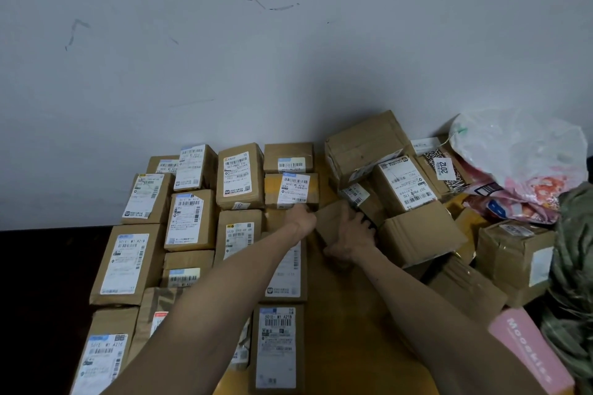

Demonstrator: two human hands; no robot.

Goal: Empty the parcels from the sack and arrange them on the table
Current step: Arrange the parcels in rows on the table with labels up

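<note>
brown cardboard makes the small plain box (pixel 330 218), which sits on the yellow table (pixel 353 314) between the neat rows of labelled boxes (pixel 189 221) and the messy heap of boxes (pixel 401 183). the right hand (pixel 353 236) curls round its right side. the left hand (pixel 303 218) is at its left edge, and i cannot tell how its fingers lie. this looks like the lining-up step. next, slide it gently left into the row.

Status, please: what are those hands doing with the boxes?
Right hand grips a plain parcel; left hand at its edge, fingers hidden. Labelled rows left; jumbled pile crowds right.
</note>
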